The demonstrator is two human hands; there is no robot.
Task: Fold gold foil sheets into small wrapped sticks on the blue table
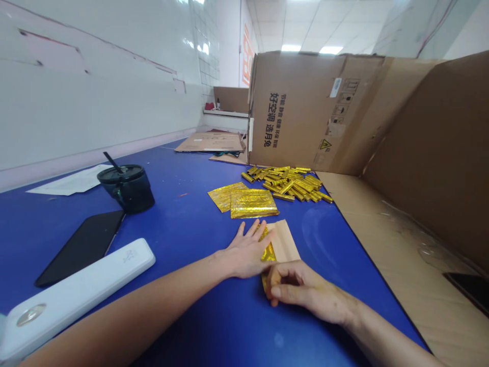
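Observation:
My left hand (pixel 250 252) lies flat with spread fingers on a sheet of gold foil paper (pixel 269 253), whose plain tan part (pixel 284 239) shows beyond it. At the near edge of this sheet, my right hand (pixel 292 285) has its fingers curled, with the fingertips at the foil. The hands partly cover the sheet. Just past them lie flat gold foil sheets (pixel 254 203), overlapping one another. A heap of small rolled gold foil tubes (pixel 288 182) sits farther back.
A large cardboard box (pixel 298 112) stands behind the tubes, and its cardboard runs down the right side. To the left are a dark lidded cup with a straw (pixel 133 191), a black phone (pixel 82 247), a long white device (pixel 87 290) and white paper (pixel 72 181). Flat cardboard (pixel 210 141) lies at the back.

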